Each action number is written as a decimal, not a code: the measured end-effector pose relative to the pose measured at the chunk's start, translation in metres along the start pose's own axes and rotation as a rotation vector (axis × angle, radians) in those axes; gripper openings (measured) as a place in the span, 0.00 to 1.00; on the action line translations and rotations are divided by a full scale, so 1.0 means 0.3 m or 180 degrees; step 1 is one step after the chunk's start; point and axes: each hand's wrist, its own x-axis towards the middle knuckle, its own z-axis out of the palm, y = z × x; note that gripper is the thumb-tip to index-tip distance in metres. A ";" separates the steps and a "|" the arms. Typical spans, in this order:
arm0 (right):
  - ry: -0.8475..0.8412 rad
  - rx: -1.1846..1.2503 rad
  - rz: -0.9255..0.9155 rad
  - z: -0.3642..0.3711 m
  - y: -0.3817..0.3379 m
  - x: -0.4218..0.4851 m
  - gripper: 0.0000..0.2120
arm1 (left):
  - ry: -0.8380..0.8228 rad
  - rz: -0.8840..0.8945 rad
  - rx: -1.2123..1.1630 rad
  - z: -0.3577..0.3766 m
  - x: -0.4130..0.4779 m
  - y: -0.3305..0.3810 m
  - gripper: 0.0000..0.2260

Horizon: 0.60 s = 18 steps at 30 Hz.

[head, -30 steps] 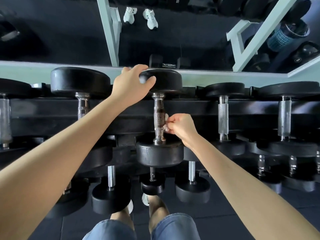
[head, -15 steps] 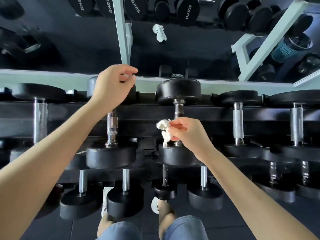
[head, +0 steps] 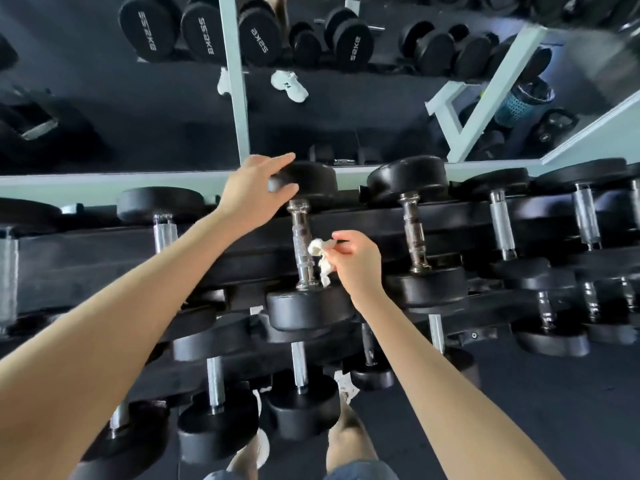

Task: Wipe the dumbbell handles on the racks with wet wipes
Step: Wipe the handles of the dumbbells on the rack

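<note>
A black dumbbell lies across the top tier of the rack, its knurled chrome handle (head: 300, 237) running away from me. My left hand (head: 254, 192) grips its far rubber head (head: 310, 180), fingers over the top and thumb beneath. My right hand (head: 358, 263) pinches a crumpled white wet wipe (head: 320, 256), which touches the right side of that handle near its lower end. The near head (head: 304, 308) sits just below the wipe.
More dumbbells line the top tier on both sides, the nearest one (head: 414, 237) just right of my right hand. The black rack beam (head: 104, 251) crosses the view, with smaller dumbbells (head: 299, 407) on lower tiers. A mirror (head: 138, 126) stands behind. My legs (head: 346, 441) are below.
My right hand has carried the wipe left, from the neighbouring dumbbell's handle to this one. My left hand has closed on this dumbbell's far head. The view has shifted left.
</note>
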 end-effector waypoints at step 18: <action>0.0504 -0.0561 -0.0284 0.200 -0.030 0.106 0.05 | 0.0322 -0.0371 -0.0112 0.043 0.103 -0.027 0.17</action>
